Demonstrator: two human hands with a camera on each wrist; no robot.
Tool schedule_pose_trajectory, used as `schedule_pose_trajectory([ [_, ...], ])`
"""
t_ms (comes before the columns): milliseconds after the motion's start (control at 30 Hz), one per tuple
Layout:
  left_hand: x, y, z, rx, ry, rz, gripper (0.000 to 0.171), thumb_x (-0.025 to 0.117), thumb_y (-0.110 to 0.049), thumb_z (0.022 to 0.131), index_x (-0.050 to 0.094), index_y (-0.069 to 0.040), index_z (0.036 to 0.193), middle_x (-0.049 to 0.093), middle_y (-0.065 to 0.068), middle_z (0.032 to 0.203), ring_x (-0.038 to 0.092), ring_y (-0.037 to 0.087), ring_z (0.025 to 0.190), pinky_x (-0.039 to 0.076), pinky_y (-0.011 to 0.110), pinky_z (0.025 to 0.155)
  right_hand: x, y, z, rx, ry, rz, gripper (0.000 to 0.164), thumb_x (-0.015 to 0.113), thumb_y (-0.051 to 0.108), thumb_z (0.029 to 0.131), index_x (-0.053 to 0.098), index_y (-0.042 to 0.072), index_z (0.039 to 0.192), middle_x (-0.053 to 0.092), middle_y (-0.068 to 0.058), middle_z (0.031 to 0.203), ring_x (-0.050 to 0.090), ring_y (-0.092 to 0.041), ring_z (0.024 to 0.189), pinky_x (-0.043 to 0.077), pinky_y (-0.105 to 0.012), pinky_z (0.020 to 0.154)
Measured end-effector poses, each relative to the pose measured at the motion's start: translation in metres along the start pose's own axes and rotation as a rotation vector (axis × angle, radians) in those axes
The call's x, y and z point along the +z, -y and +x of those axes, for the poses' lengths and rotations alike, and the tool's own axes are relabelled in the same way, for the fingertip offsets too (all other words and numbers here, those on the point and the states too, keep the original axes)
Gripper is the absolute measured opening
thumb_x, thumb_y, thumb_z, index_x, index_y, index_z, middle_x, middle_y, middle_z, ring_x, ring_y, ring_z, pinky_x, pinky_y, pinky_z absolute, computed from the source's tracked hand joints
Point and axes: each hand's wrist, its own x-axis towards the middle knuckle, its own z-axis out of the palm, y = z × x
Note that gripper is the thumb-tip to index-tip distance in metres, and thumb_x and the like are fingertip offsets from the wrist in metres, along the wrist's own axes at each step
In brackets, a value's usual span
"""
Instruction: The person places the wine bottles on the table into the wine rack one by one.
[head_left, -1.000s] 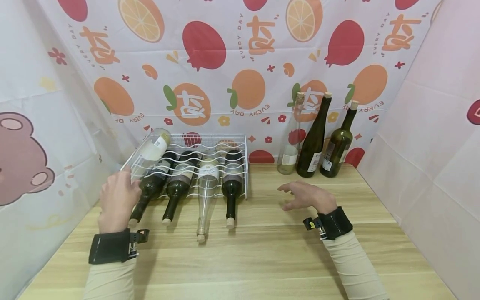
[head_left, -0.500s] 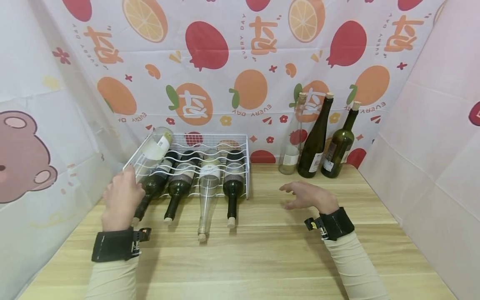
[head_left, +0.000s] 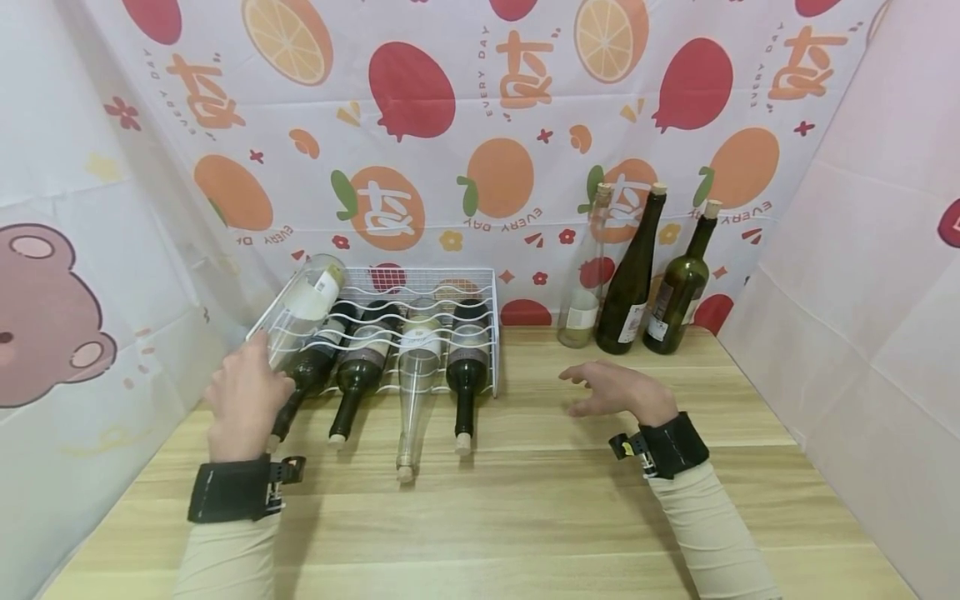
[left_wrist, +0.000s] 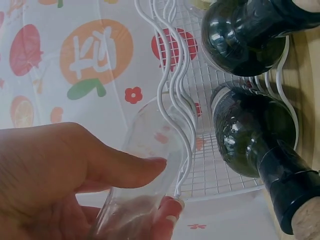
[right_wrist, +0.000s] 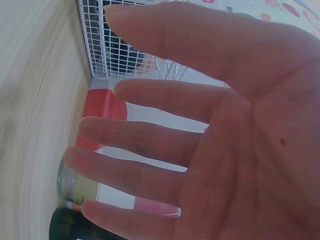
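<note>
In the head view my left hand (head_left: pixel 247 400) grips a clear glass bottle (head_left: pixel 306 296) with a pale label. The bottle slants over the left end of a white wire wine rack (head_left: pixel 494 358), base toward the back. In the left wrist view, my thumb and fingers wrap around its clear glass (left_wrist: pixel 155 125) beside the rack's wavy wires (left_wrist: pixel 172 97); its neck is hidden. Green wine bottles (head_left: pixel 358 371) and another clear bottle (head_left: pixel 417 375) lie in the rack, corks forward. My right hand (head_left: pixel 618 392) holds nothing over the table, its fingers spread in the right wrist view.
At the back right stand a corked clear bottle (head_left: pixel 577 321), a tall dark green bottle (head_left: pixel 626 292) and a shorter green bottle (head_left: pixel 678 287). Printed cloth (head_left: pixel 300 192) hangs behind and at both sides of the wooden table (head_left: pixel 480 525).
My left hand has shifted slightly to the right, still gripping the clear bottle. My right hand keeps its pose, and the other bottles stay where they were.
</note>
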Motion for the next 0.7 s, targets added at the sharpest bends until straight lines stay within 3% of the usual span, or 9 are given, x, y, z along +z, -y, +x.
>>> schedule_pose_trajectory([
  [300, 0.0006, -0.0020, -0.0024, 0.020, -0.049, -0.007, 0.041, 0.066, -0.005, 0.073, 0.053, 0.005, 0.110, 0.061, 0.039, 0.095, 0.060, 0.058, 0.078, 0.040, 0.055, 0.054, 0.0003, 0.0000, 0.0008, 0.007, -0.002, 0.007, 0.058, 0.074, 0.024, 0.095, 0.056, 0.006, 0.146, 0.059, -0.021, 0.146, 0.056, -0.038, 0.137, 0.048, -0.054, 0.110],
  [433, 0.0019, -0.0015, -0.0018, 0.027, -0.049, 0.009, 0.035, 0.063, -0.007, 0.075, 0.051, 0.005, 0.106, 0.061, 0.038, 0.092, 0.059, 0.058, 0.077, 0.041, 0.059, 0.055, 0.0005, 0.0001, 0.0004, 0.009, -0.005, 0.003, 0.056, 0.072, 0.025, 0.096, 0.056, 0.006, 0.146, 0.060, -0.022, 0.146, 0.056, -0.039, 0.137, 0.049, -0.055, 0.109],
  [700, 0.0000, 0.0019, 0.0010, -0.006, 0.026, 0.009, 0.043, 0.059, -0.012, 0.083, 0.046, 0.009, 0.118, 0.059, 0.040, 0.100, 0.059, 0.060, 0.082, 0.044, 0.066, 0.061, 0.0003, -0.0003, 0.0005, 0.003, -0.005, -0.004, 0.054, 0.070, 0.025, 0.098, 0.055, 0.005, 0.147, 0.060, -0.023, 0.145, 0.057, -0.039, 0.136, 0.049, -0.054, 0.110],
])
